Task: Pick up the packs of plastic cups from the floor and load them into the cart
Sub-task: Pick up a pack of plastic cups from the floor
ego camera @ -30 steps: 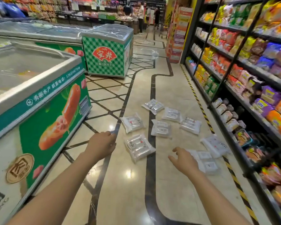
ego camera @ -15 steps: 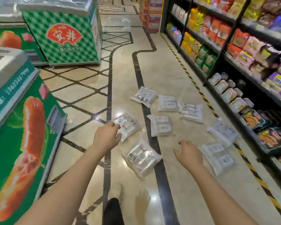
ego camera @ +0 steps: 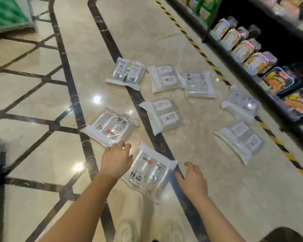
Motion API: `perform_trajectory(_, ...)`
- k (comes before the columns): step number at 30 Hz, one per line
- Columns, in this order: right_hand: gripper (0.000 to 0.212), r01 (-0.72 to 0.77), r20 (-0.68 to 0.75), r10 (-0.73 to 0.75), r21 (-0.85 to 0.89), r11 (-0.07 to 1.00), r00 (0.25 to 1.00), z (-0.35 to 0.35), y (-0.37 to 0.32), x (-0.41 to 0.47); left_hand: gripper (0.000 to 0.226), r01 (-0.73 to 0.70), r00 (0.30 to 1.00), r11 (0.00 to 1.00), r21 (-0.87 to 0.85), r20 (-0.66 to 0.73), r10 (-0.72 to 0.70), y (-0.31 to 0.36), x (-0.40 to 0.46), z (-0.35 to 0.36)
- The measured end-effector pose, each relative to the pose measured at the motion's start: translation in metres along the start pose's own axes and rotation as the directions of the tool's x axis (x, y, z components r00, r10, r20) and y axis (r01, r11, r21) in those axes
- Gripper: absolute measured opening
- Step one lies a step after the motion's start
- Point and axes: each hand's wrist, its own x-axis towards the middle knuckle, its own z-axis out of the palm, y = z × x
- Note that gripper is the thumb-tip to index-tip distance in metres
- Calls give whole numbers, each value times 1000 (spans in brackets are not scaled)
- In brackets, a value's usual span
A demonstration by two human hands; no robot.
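Head view is showing the person leaning over a glossy cream marble floor (ego camera: 208,180) inlaid with dark stone bands. The left hand (ego camera: 116,160) is reaching forward from seven o'clock, palm down, its fingers loosely relaxed and gripping nothing. It is hovering between two packs: the left pack (ego camera: 112,126), a flat clear plastic bag with a white edge and a red dot, is lying just beyond its fingertips at twelve o'clock, and the nearest pack (ego camera: 150,172) is lying just beside it at three o'clock. The right hand (ego camera: 192,180) is reaching in from five o'clock, fingers slightly spread and released, sitting just beside that nearest pack at its right edge. Six more crinkled transparent packs are lying scattered from twelve to two o'clock, among them the middle pack (ego camera: 164,116). At two o'clock a black shelf (ego camera: 252,79) is holding wrapped goods.
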Motion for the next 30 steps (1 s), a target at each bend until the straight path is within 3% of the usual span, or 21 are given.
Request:
perform_trajectory(4,50,-66,8,66,45,997,998,121,29,82,33,-129,991,991,25,36,128,-12,64,143)
perform_trajectory(8,58,-55,-35,53,-78,995,998,243,69,153,38,-170,985,984,45,19,169,-25,124,282)
perform_trajectory(12,73,-150,-94,148,-18,988,985,325,97,200,56,-36,998,995,-97,56,41,-34,170,378)
perform_trajectory(14,80,-240,-73,255,169,956,964,349,110,216,68,67,994,985,-160,96,-52,-37,184,406)
perform_trajectory(17,79,-304,65,324,552,776,944,370,121,228,76,136,979,952,-275,187,-85,-39,192,431)
perform_trajectory(21,65,-344,167,326,703,623,931,377,119,231,77,206,964,897,-392,236,-119,-38,191,440)
perform_trajectory(27,59,-287,75,336,711,642,939,346,115,231,75,178,982,871,-457,139,-127,-25,190,414)
perform_trajectory(30,70,-234,15,323,719,654,946,314,113,233,76,155,988,866,-475,93,-125,-11,195,382)
